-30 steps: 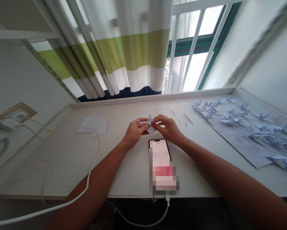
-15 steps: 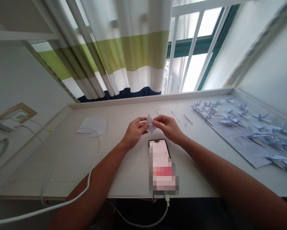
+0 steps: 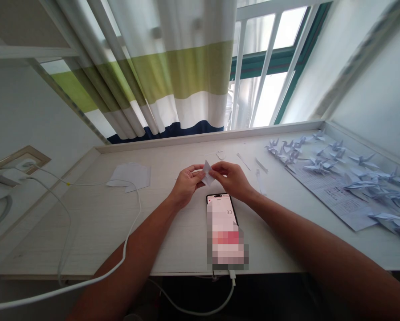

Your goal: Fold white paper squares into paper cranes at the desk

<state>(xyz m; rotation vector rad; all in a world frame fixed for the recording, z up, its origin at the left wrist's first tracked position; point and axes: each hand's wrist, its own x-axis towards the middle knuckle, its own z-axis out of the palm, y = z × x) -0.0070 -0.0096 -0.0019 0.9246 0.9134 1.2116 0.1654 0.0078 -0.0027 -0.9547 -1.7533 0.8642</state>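
A small white piece of folded paper (image 3: 207,174), roughly diamond-shaped, is held up between both hands over the desk. My left hand (image 3: 187,183) pinches its left side with thumb and fingers. On the other side, my right hand (image 3: 231,177) grips the right edge, its fingers bent and partly hiding the paper. Just below the hands lies a phone (image 3: 224,227) with a lit pink screen, part of it blurred out. Thin paper strips (image 3: 262,165) lie beyond and to the right of my right hand.
Many folded paper cranes (image 3: 323,165) cover the right side, some on a printed sheet (image 3: 333,196). Flat white paper pieces (image 3: 129,175) lie at left. A white cable (image 3: 133,223) crosses over my left forearm from the wall socket (image 3: 26,165). Behind the desk hangs a curtain (image 3: 183,71).
Both hands stay in nearly the same place on the folded paper. The right hand's fingers have shifted slightly left and lower along its edge. The view has moved a little.
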